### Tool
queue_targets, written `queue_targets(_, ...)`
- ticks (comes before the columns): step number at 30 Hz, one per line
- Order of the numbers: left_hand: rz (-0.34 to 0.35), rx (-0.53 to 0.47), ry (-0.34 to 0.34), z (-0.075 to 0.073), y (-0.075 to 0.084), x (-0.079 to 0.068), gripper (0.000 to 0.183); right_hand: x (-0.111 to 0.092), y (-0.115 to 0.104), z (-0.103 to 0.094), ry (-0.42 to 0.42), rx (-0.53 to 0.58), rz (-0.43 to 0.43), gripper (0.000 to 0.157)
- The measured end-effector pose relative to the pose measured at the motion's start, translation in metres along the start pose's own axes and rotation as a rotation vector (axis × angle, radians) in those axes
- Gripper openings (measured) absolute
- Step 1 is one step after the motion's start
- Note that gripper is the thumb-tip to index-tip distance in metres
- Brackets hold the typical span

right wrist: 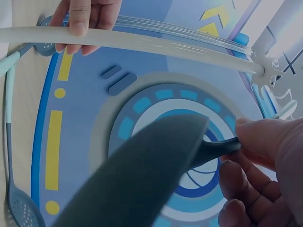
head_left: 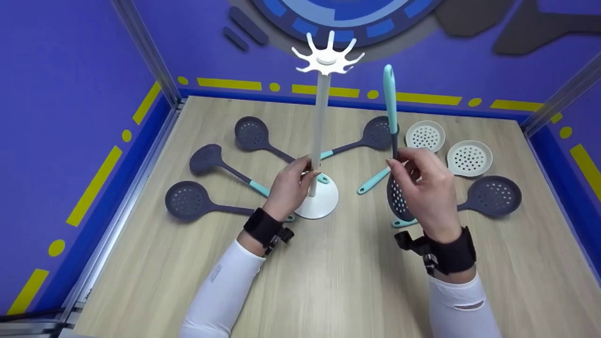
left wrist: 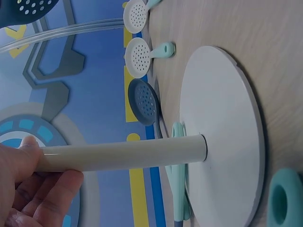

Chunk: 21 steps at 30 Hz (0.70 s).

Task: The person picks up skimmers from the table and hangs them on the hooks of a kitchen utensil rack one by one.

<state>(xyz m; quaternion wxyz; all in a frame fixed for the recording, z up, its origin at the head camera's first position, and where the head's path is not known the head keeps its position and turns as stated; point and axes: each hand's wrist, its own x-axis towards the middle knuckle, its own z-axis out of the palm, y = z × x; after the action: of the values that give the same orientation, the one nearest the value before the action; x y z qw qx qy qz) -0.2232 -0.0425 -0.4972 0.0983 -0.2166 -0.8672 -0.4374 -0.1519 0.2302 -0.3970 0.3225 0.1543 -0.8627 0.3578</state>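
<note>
My left hand (head_left: 287, 188) grips the lower pole of a white utensil stand (head_left: 321, 117); its thumb and fingers close round the tube in the left wrist view. The stand has a round base (left wrist: 222, 118) and a ring of upturned hooks (head_left: 327, 57) on top. To the right of it, my right hand (head_left: 428, 190) pinches a dark grey skimmer (head_left: 390, 101) by its neck. The skimmer is upright, with its teal handle pointing up and its perforated head hanging beside the palm. In the right wrist view the skimmer's head (right wrist: 142, 170) is large and close to the camera.
Left of the stand lie a skimmer (head_left: 251, 133), a ladle (head_left: 205, 158) and another skimmer (head_left: 188, 201). A grey skimmer (head_left: 379, 132) lies behind; another (head_left: 495, 196) is at right. Two cream skimmers (head_left: 425, 135) (head_left: 470, 158) are at right. Printed panels (head_left: 65, 117) wall the table.
</note>
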Motion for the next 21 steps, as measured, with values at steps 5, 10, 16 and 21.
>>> queue_targets(5, -0.004, -0.001, -0.001, 0.001, 0.0, 0.0, 0.029, 0.005, -0.005, 0.006, 0.02, 0.019, 0.005, 0.018)
queue_targets(10, 0.008, -0.002, 0.004, 0.001, -0.001, 0.001, 0.029, 0.007, -0.009, 0.013, 0.081, 0.043, 0.013, 0.019)
queue_targets(16, 0.026, 0.004, 0.014, 0.0, -0.001, -0.001, 0.029, 0.009, -0.011, 0.018, 0.111, 0.056, 0.017, 0.022)
queue_targets(21, 0.03, 0.004, 0.012, 0.001, -0.001, -0.001, 0.029, 0.009, -0.01, 0.021, 0.12, 0.056, 0.02, 0.023)
